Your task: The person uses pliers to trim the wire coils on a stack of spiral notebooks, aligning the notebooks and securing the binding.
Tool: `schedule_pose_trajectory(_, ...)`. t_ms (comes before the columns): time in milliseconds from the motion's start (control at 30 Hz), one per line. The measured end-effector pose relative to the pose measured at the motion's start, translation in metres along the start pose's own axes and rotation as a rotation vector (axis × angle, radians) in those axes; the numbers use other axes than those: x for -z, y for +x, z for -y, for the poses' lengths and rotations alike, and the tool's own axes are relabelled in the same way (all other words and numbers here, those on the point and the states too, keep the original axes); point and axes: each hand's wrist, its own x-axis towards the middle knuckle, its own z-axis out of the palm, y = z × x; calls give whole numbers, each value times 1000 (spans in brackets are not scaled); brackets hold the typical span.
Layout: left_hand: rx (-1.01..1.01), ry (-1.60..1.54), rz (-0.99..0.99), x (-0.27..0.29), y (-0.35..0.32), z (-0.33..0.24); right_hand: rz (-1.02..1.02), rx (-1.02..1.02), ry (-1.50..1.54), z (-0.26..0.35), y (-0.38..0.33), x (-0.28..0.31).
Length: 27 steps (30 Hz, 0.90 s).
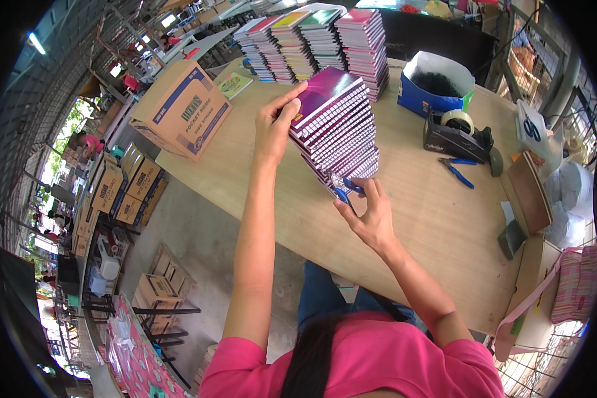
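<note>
A tall stack of purple spiral notebooks (335,126) stands on the table in front of me, its white coil bindings facing me and the right. My left hand (278,123) grips the upper left edge of the stack, with fingers resting against the top cover. In my right hand (375,219) is a pair of blue-handled pliers (341,188), fingers wrapped round the handles. Their metal jaws are at the coils low on the stack; whether they are closed on a wire is too small to tell.
Behind stand several stacks of coloured notebooks (361,40). A cardboard box (182,109) sits at the left edge. To the right are a blue-and-white container (411,96) of dark wire-like bits, a tape dispenser (458,138) and second blue-handled pliers (459,174).
</note>
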Motion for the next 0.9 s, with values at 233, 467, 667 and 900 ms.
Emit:
schedule_pose_trajectory(233,57,46,15,2,1,-1,9,-21,12,-12,-2,-6)
schedule_pose_trajectory(467,-45,28,-2,-1,1,0,-67,146,-141,-10,2,-5)
schedule_pose_trajectory(667,-17,54,13,-2,-1,-3,470,-900,1167,-34,16,7)
schedule_pose_trajectory(900,-39,40,2,3,2,3,3,0,-47,-5,-2,0)
